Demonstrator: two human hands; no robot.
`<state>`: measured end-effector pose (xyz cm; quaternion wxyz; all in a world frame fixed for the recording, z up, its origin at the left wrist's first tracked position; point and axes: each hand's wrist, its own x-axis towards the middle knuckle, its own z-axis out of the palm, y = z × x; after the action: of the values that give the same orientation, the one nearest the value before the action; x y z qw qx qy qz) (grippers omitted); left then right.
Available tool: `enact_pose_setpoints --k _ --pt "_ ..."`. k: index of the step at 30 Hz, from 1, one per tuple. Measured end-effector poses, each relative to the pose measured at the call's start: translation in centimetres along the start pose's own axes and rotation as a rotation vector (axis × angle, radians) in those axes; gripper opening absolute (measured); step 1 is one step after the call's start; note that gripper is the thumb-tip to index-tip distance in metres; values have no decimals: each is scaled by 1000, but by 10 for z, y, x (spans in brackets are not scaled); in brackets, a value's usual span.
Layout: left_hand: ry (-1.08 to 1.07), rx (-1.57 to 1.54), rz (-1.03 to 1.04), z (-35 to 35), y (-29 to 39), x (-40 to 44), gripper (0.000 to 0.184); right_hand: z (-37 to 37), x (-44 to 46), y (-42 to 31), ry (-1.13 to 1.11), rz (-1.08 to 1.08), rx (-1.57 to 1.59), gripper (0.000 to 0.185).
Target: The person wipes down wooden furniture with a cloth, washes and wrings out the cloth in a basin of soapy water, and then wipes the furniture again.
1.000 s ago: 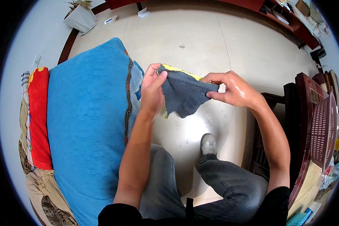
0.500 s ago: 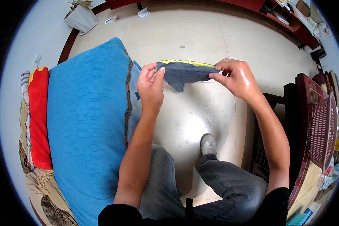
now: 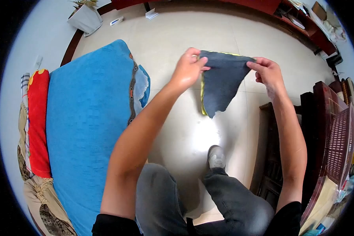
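In the hands, the cloth [image 3: 224, 76] is pinched by its top corners, thumbs in front: one by the left hand [image 3: 188, 70], one by the right hand [image 3: 270, 73]. It is hung between them over the floor [image 3: 177, 118]. The top edge is best held taut, with even pull; how the yellow backing [image 3: 202, 94] is joined cannot quite be made out.

Glare [image 3: 207, 135] brightens the pale tiled floor [image 3: 177, 35], with a bluish-white wall [image 3: 29, 47] at left and reddish furniture [image 3: 259, 6] beyond.
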<state>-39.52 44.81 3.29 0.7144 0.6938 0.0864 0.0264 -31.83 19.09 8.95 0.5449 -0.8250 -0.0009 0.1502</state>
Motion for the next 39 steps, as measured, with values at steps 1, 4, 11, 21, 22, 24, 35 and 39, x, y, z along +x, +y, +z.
enact_pose_setpoints --k 1,4,11,21,22,24,35,39 --pt "-31 -11 7 7 -2 6 30 0 -1 2 50 2 78 29" --pt "-38 59 43 26 7 15 25 -4 -14 -3 147 -23 240 17" --pt "-360 234 276 12 -11 -26 17 -2 -73 46 180 -160 314 13" --pt "-699 669 -44 -10 -234 -89 21 92 -119 302 -142 206 262 12" --pt "-709 663 -47 -12 -243 -91 20 91 -124 304 -164 256 234 10" --pt "-790 639 -151 -11 -247 -86 18 85 -126 307 -287 323 50 11" --pt "-776 414 -537 -3 -249 -22 22 71 -36 303 -346 291 3 14" --pt "-369 410 -370 10 -263 17 19 78 13 307 -171 307 74 13"
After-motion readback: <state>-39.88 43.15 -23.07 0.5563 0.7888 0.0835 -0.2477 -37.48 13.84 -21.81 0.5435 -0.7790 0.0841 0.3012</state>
